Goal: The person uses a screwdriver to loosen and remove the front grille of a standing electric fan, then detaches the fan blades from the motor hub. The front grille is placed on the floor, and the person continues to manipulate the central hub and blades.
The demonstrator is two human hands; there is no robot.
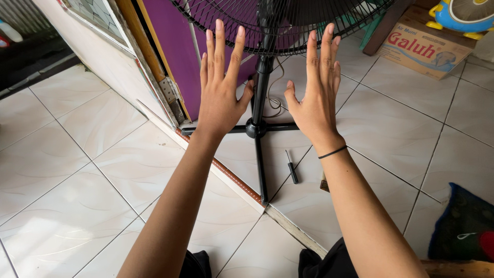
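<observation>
My left hand [221, 85] and my right hand [315, 87] are both stretched out flat, backs up, fingers apart, holding nothing. Between them rises the black pole [261, 82] of a standing fan, whose round wire guard [280, 23] fills the top of the view. The fan's cross-shaped black base [260, 154] rests on the white tiled floor. A small black screwdriver [292, 167] lies on the tiles just right of the base, below my right wrist, which wears a thin black band.
A purple door [170, 46] and its frame stand at the upper left, with a raised threshold strip [242, 185] running diagonally. A cardboard box [424, 46] sits at the upper right, a dark mat [463, 226] at the lower right.
</observation>
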